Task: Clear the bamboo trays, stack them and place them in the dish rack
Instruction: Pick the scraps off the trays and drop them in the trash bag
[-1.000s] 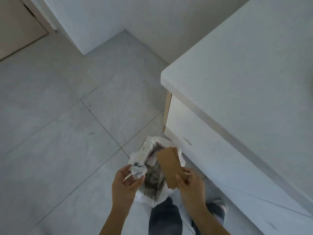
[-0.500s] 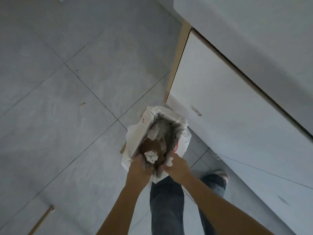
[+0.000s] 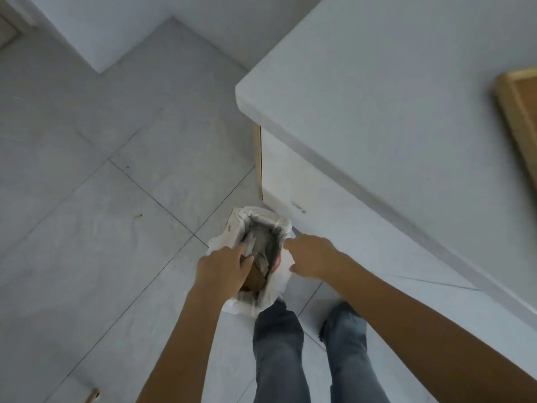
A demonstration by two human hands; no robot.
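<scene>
A small bin lined with a white plastic bag [image 3: 232,231] stands on the floor by the corner of the counter. Inside it lie a brown piece of card [image 3: 257,280] and crumpled grey-white paper [image 3: 260,247]. My left hand [image 3: 222,270] hovers over the bin's near left rim, fingers spread, thumb close to the card. My right hand [image 3: 312,257] is above the bin's right rim, holding nothing, fingers loosely apart. One bamboo tray [image 3: 515,112] lies on the counter, cut off by the right edge of the view.
The white counter [image 3: 377,97] fills the upper right, with a white cabinet front [image 3: 319,205] below it. Grey floor tiles [image 3: 101,228] stretch to the left. My legs in jeans [image 3: 279,353] stand just behind the bin. A wall corner [image 3: 101,39] is at the far left.
The card and the crumpled paper that my hands held have gone into the bin. Both hands have let go and lifted apart, and my view has tilted up to show the counter and tray.
</scene>
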